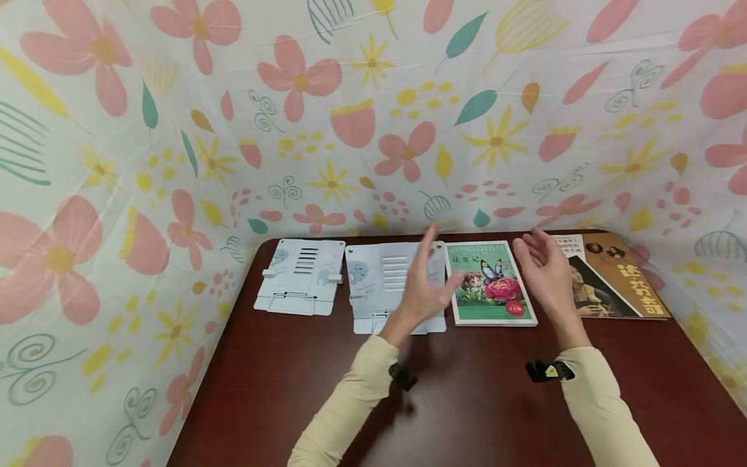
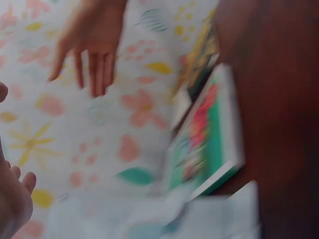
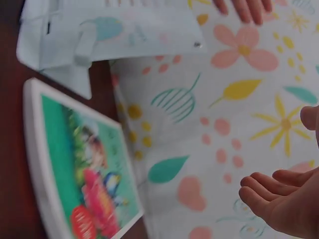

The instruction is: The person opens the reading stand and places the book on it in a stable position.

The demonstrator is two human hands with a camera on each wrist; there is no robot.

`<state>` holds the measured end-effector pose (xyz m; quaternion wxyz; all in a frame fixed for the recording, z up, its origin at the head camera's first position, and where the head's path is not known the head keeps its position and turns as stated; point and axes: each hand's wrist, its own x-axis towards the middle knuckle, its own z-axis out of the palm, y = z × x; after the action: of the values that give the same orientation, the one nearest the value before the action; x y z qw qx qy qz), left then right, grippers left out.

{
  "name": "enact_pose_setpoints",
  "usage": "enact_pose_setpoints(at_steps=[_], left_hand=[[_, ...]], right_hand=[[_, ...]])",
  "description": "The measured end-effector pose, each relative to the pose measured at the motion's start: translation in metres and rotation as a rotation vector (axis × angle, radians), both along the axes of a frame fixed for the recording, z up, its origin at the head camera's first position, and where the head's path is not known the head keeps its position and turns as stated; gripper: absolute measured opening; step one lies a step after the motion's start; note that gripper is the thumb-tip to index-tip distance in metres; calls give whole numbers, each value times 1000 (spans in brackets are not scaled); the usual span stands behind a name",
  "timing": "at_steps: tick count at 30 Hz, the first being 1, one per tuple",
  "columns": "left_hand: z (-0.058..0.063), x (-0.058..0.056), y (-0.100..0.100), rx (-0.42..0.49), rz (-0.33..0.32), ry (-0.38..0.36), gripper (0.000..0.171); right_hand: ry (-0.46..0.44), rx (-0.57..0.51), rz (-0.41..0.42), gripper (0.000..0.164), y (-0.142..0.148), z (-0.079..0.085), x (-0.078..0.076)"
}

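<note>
My left hand [image 1: 424, 285] hovers over the right part of the larger white book stand [image 1: 367, 295], thumb spread from the fingers, holding nothing. To the right, my right hand [image 1: 546, 269] is raised between two books with its fingers loosely bent and nothing in it. A green book [image 1: 487, 305] with a butterfly and a pink flower on its cover lies flat between the hands. In the right wrist view, the green book [image 3: 94, 169] is below and left of the right hand [image 3: 284, 199]. The left wrist view has the left hand [image 2: 15, 194] at its edge.
A smaller white book stand [image 1: 303, 275] lies at the left of the dark red table [image 1: 280, 376]. Brown and white books [image 1: 618, 279] overlap at the right. A flower-patterned cloth [image 1: 350, 181] hangs behind and along the sides.
</note>
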<state>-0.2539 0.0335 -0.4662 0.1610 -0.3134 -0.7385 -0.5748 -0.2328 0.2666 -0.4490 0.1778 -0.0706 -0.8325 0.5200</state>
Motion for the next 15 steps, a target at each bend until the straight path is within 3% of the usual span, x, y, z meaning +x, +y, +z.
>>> enact_pose_setpoints(at_steps=[3, 10, 15], left_hand=[[-19, 6, 23, -68, -57, -82, 93], [-66, 17, 61, -196, -79, -270, 94], [-95, 22, 75, -278, -62, -278, 93]], right_hand=[[-44, -6, 10, 73, 9, -12, 0], [-176, -88, -34, 76, 29, -45, 2], [-242, -109, -82, 77, 39, -76, 3]])
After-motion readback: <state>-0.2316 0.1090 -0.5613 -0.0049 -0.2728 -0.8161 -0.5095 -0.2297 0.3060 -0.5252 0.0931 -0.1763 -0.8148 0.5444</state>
